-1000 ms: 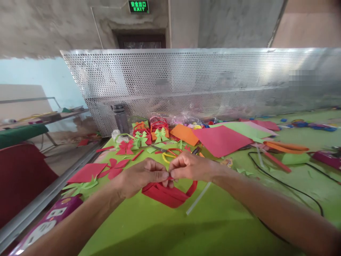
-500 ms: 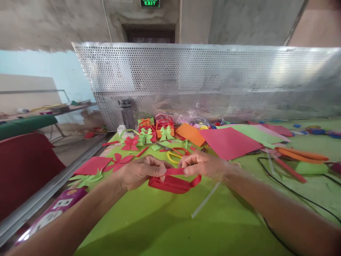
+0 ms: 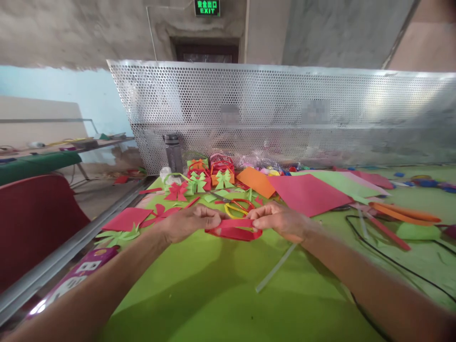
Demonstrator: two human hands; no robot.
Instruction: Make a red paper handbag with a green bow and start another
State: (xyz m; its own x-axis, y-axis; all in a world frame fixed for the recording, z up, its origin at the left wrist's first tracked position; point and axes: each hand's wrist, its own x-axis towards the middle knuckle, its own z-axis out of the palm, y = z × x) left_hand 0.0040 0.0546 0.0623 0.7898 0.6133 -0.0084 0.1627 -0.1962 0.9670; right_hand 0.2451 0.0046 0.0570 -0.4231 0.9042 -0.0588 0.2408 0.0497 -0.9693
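Looks like a paper-craft workshop set up in a pretty raw industrial building. The green counter [image 3: 221, 294] is buried in coloured paper sheets [image 3: 308, 192], folded paper bows [image 3: 177, 191] and scissors [image 3: 237, 208], with a red paper band [image 3: 233, 232] held just above it. A perforated metal screen [image 3: 285, 114] runs along the far edge like a divider between work stations. Behind it there's bare concrete wall [image 3: 71, 28] and a lit green exit sign [image 3: 207, 7] over a doorway. Another cluttered table [image 3: 42, 159] stands off to the left, so definitely not somebody's home.

left hand [image 3: 188, 224]: fingers [image 3: 213, 219] pinched | right hand [image 3: 282, 222]: fingers pinched | forearms: extended forward; converging
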